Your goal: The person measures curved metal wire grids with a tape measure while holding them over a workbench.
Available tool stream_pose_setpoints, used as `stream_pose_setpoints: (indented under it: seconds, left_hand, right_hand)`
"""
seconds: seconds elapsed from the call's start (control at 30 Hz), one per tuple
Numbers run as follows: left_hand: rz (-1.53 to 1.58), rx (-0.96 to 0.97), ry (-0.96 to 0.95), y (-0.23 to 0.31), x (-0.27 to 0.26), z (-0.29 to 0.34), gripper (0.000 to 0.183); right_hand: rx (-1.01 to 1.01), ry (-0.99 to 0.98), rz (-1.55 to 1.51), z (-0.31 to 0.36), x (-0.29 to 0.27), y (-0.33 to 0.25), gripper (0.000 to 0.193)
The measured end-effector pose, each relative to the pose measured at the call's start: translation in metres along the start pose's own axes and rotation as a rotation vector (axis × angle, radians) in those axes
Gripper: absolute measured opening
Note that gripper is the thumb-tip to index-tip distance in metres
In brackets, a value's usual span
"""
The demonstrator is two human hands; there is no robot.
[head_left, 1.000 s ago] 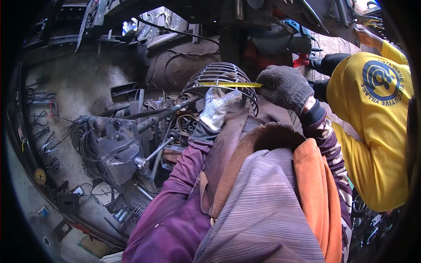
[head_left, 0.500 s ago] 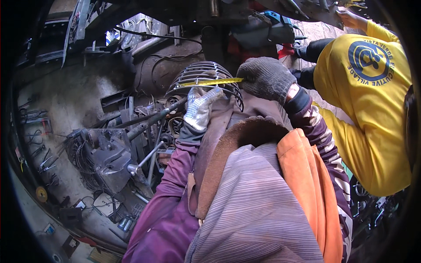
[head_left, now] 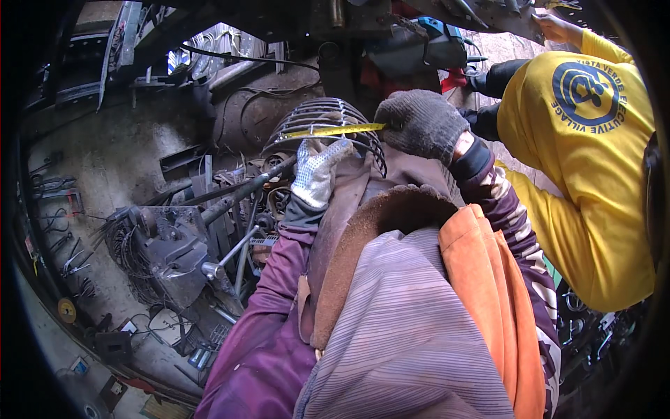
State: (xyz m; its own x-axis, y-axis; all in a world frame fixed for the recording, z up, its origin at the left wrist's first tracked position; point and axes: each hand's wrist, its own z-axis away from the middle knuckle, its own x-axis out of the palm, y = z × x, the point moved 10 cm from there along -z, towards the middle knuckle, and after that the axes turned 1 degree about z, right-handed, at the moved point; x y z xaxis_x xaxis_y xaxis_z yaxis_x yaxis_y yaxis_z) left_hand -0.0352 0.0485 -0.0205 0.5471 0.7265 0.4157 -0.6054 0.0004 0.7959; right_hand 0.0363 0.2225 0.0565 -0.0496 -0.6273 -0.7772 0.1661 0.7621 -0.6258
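Observation:
A domed cage of curved metal bars (head_left: 324, 112) rests over my lap, with a yellow tape measure blade (head_left: 335, 130) stretched across it. My right hand (head_left: 422, 124), in a dark grey knit glove, is closed in a fist at the blade's right end; the tape's case is hidden in it. My left hand (head_left: 317, 167) wears a white glove with blue dots. It is closed at the cage's near edge just under the blade, its fingertips partly hidden, and seems to grip the bars. A brown leather apron (head_left: 391, 209) lies beneath.
At my right a person in a yellow shirt (head_left: 558, 160) bends close by. A vise-like metal block (head_left: 171, 255) and scrap stand at left, with pliers (head_left: 73, 262) on the floor. A dark bench edge (head_left: 279, 21) runs ahead, near a blue power tool (head_left: 433, 31).
The view has shifted very slightly. Both hands, the blade and the cage hold the same places relative to each other.

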Motion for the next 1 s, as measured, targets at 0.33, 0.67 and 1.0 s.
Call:
stream_pose_setpoints:
  seconds: [0.33, 0.67, 1.0]
  left_hand:
    - [0.033, 0.004, -0.001, 0.003, 0.004, -0.001, 0.043]
    - [0.037, -0.026, 0.071, -0.009, -0.001, 0.02, 0.034]
    - [0.375, -0.185, 0.31, -0.087, -0.067, 0.048, 0.011]
  right_hand:
    - [0.02, -0.009, 0.009, 0.0, -0.001, 0.001, 0.017]
    - [0.02, -0.15, -0.021, 0.005, 0.015, -0.003, 0.018]
    - [0.15, -0.485, 0.013, 0.03, 0.036, 0.003, 0.027]
